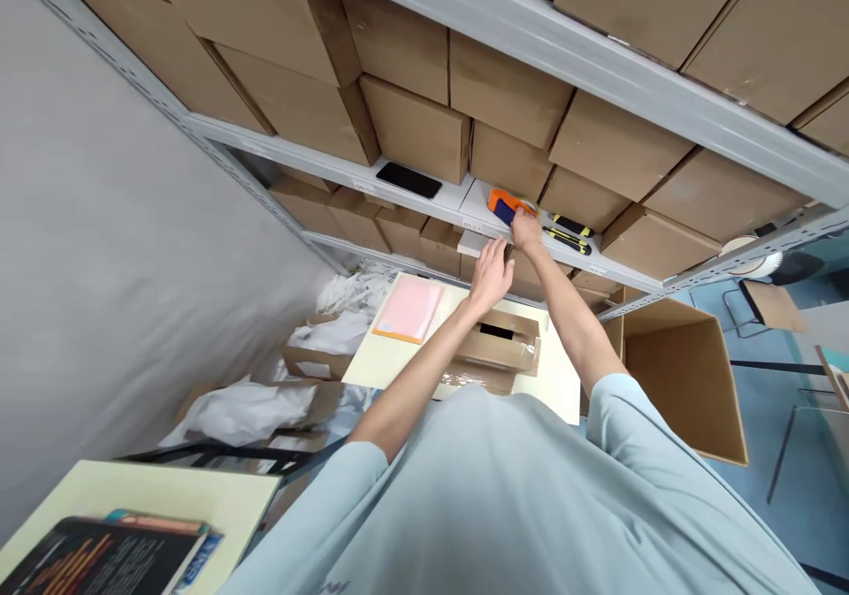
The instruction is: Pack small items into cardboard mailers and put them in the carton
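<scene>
Right hand [527, 228] reaching up to the shelf [424, 190], gripping the tape dispenser [500, 204]; left hand [491, 272] hovering open just below.

Both arms are stretching forward and up, the right one nearly straight, its fingers curling onto the orange-blue dispenser, which is lying at the shelf's front edge. The left hand is holding flat, fingers spread, just under the shelf lip and above the taped box [499, 347] on the bench [378, 361]. Yellow-black cutters [569, 232] are lying just right of the dispenser and a phone [409, 179] well left. Stacked cartons are crowding the shelf behind, leaving only a narrow front strip.
</scene>
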A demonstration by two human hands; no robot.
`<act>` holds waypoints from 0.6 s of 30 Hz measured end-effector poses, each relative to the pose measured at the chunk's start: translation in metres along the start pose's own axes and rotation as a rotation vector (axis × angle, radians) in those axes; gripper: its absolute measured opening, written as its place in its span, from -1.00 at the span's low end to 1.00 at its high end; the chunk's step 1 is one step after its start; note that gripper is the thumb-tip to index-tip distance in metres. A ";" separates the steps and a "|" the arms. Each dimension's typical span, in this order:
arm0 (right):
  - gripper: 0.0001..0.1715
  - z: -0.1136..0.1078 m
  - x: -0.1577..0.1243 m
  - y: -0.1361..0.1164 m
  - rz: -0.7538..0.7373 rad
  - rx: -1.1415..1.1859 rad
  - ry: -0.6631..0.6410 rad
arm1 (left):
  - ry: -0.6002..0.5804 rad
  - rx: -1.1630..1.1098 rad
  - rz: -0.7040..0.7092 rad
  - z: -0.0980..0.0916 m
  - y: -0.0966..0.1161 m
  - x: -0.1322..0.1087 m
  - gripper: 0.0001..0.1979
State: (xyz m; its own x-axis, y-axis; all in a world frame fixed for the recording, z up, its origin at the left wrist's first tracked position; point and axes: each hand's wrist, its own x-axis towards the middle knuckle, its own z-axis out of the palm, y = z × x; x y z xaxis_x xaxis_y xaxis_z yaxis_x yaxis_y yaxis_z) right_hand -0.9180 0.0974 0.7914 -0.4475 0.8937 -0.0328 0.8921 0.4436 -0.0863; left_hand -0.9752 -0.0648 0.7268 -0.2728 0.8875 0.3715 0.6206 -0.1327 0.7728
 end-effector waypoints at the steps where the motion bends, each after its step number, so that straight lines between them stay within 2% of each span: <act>1: -0.39 0.001 -0.006 0.003 -0.014 0.035 0.014 | 0.017 -0.039 -0.018 -0.002 -0.002 -0.009 -0.42; 4: -0.45 0.012 -0.050 0.011 -0.059 0.305 0.105 | 0.100 -0.190 -0.103 -0.015 -0.007 -0.039 -0.53; 7: -0.45 0.040 -0.128 0.011 -0.116 0.782 0.152 | 0.178 -0.365 -0.180 -0.031 -0.003 -0.079 -0.62; 10: -0.38 0.066 -0.213 -0.001 -0.135 1.178 0.115 | 0.168 -0.479 -0.229 -0.042 0.009 -0.123 -0.67; 12: -0.35 0.075 -0.255 -0.011 -0.076 1.291 0.092 | 0.149 -0.512 -0.266 -0.047 0.018 -0.148 -0.66; 14: -0.30 0.078 -0.283 -0.020 -0.023 1.312 0.064 | 0.153 -0.520 -0.306 -0.052 0.026 -0.166 -0.62; 18: -0.28 0.073 -0.308 -0.024 -0.011 1.263 -0.003 | 0.134 -0.506 -0.348 -0.064 0.036 -0.182 -0.61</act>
State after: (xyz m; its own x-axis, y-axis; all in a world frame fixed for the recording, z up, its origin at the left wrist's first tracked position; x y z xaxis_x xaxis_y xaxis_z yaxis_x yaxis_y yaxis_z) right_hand -0.8065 -0.1936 0.7305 -0.4561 0.8895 -0.0282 0.2077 0.0756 -0.9753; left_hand -0.9499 -0.2596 0.7201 -0.5065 0.8575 0.0901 0.0629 -0.0675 0.9957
